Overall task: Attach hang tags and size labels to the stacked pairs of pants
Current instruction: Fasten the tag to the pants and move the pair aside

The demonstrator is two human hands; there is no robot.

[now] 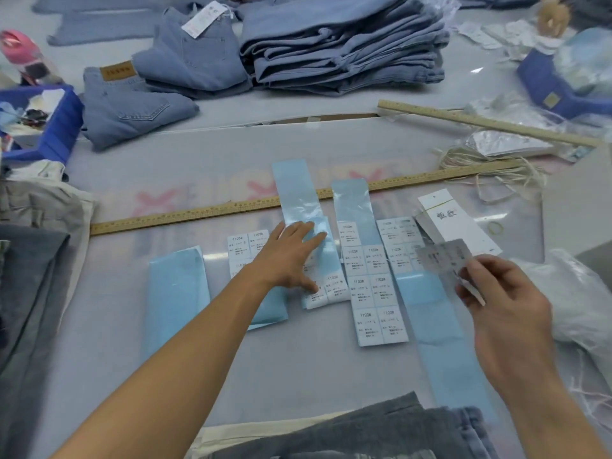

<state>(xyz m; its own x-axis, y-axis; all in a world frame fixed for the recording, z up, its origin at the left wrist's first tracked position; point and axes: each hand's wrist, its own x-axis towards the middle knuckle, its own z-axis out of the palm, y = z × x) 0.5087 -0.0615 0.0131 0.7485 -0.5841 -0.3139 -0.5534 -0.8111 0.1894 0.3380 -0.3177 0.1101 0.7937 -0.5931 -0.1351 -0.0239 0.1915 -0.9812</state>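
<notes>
Head view: left hand lies flat on a label strip; right hand pinches a hang tag. Sliding strips could mix sizes.

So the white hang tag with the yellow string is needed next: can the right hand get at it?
Probably not yet: the right hand already pinches a label sheet, though the hang tag lies uncovered just beyond.

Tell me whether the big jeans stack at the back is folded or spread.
Folded. The jeans stack shows layered fold edges piled on the table.
</notes>
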